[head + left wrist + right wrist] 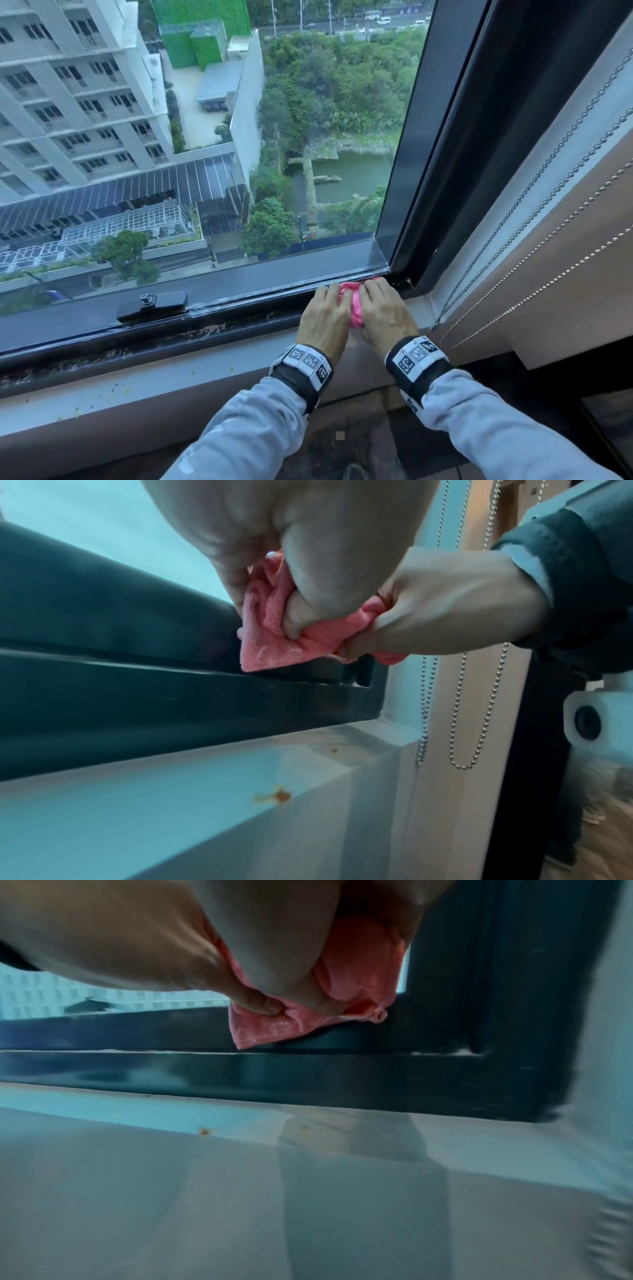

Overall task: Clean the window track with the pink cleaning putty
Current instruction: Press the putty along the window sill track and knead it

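The pink cleaning putty (356,305) looks like a crumpled, cloth-textured wad. It sits on the dark window track (239,310) at the track's right end, close to the frame corner. My left hand (329,303) and right hand (376,296) lie side by side on top of it, fingers curled into it. In the left wrist view, the left hand (301,569) pinches the pink wad (270,647) with its thumb, and the right hand (445,610) grips it from the right. The right wrist view shows the pink wad (263,1031) pressed on the track (137,1042).
A black window latch (152,303) sits on the sash to the left. Bead chains (513,222) of a blind hang on the right beside the dark upright frame (428,171). The grey sill (137,387) below the track carries small specks, including a brown spot (277,795).
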